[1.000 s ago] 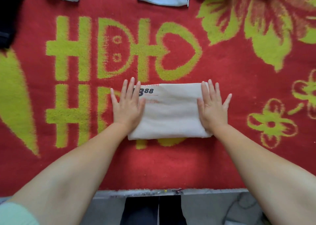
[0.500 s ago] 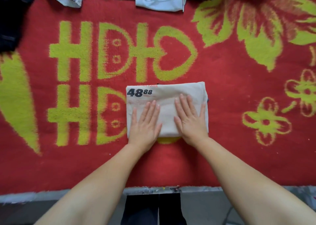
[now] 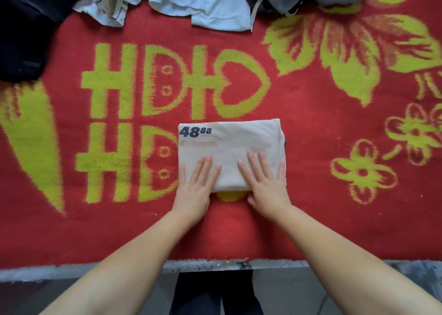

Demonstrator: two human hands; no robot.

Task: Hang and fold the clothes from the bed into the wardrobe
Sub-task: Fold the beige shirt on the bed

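Folded cream cotton T-shirt (image 3: 229, 152) with black "48 88" print lies on the red and yellow-green bed cover (image 3: 311, 128). Left hand (image 3: 195, 185) and right hand (image 3: 266, 183) press flat, fingers spread, on its near edge; I would smooth evenly outward. The wardrobe is out of view.

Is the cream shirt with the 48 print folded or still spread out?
Folded: the cream shirt lies as a compact rectangle, both hands flat on its near edge.

The folded cream garment (image 3: 229, 147) bears "48" in large black digits with a smaller raised "88" at its far left corner; red print beside and below is too small to read. The red blanket (image 3: 311, 128) shows yellow-green characters resembling "HDIO" over a partly covered "HD".
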